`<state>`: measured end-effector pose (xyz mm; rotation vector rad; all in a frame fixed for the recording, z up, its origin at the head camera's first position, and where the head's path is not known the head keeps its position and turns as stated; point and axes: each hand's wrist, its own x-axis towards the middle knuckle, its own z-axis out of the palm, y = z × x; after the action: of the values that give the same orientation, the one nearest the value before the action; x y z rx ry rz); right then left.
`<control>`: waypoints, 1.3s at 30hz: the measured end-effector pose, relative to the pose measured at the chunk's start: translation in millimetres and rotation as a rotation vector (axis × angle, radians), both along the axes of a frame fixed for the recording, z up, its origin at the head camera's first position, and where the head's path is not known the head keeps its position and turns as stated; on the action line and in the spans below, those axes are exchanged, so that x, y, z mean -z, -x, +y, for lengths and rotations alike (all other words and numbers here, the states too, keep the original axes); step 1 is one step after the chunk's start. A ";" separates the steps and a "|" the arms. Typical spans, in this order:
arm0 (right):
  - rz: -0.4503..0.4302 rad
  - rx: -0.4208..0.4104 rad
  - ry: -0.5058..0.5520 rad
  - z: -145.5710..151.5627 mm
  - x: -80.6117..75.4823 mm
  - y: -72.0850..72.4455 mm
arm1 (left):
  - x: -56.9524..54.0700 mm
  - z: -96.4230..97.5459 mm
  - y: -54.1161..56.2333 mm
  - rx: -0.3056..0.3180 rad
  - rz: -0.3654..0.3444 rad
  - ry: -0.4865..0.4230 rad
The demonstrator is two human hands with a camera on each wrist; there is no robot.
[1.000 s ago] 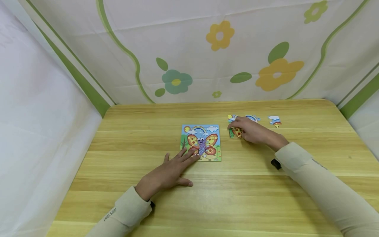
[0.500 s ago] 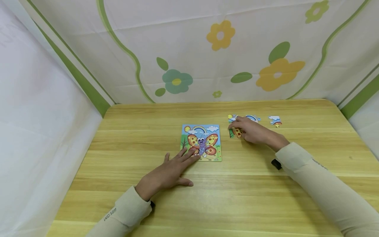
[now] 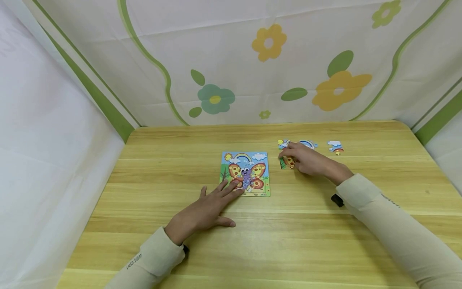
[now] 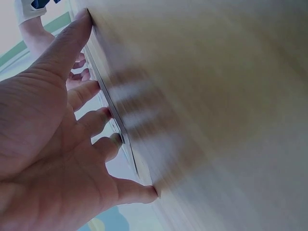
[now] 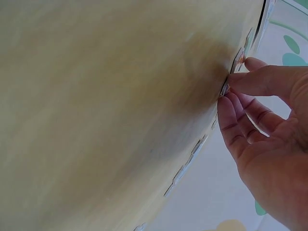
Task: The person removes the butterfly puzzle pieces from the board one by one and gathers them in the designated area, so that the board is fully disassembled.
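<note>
The wing piece (image 3: 289, 162) lay flat on the surface (image 3: 288, 245), directly under the bent fingertips of my right hand (image 3: 309, 159) and just to the right of the butterfly board (image 3: 246, 170). My right hand was plainly the nearer one; it pinched the wing piece, thumb and fingers gathered at its edges. The piece looked squarish, so I could pick out no long axis, and my fingers hid whether it met the sun piece (image 3: 282, 143) beyond it. The rainbow piece (image 3: 306, 143) sat past my knuckles, and the cloud piece (image 3: 334, 145) farther right. My left hand (image 3: 206, 208) was spread, middle fingertips on the board's lower left, thumb on the surface, so the wing piece lay ahead and to its right, across the board. My left cuff (image 3: 155, 251) seemed to read "Lets Slim"; the lettering on my right sleeve (image 3: 382, 224) and the tiny mark at the board's lower right corner were too small to make out.
</note>
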<state>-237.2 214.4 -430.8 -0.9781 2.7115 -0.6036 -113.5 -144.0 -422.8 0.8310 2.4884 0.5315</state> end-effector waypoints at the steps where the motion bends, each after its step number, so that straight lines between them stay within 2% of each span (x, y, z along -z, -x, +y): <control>1: -0.003 0.001 0.001 0.1 -0.1 -0.1 | 0.0 0.1 0.0 0.000 0.000 0.000; 11: -0.004 0.014 0.021 -4.0 -3.8 -1.3 | -0.4 -1.1 -0.6 -0.001 0.001 -0.002; 19: -0.012 0.020 0.077 -35.6 -13.7 -4.9 | -1.1 -1.4 0.7 -0.006 -0.005 -0.003; 29: -0.053 -0.065 0.136 -77.4 -15.0 -10.2 | -1.5 -0.3 1.9 -0.001 -0.007 0.000; 39: -0.107 -0.128 0.100 -103.1 -10.4 -10.7 | -2.9 -1.4 2.3 0.001 -0.009 0.006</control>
<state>-226.6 111.3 -420.3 -1.0998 2.5245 -0.7500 -115.8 -145.4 -419.9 0.8265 2.4802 0.5259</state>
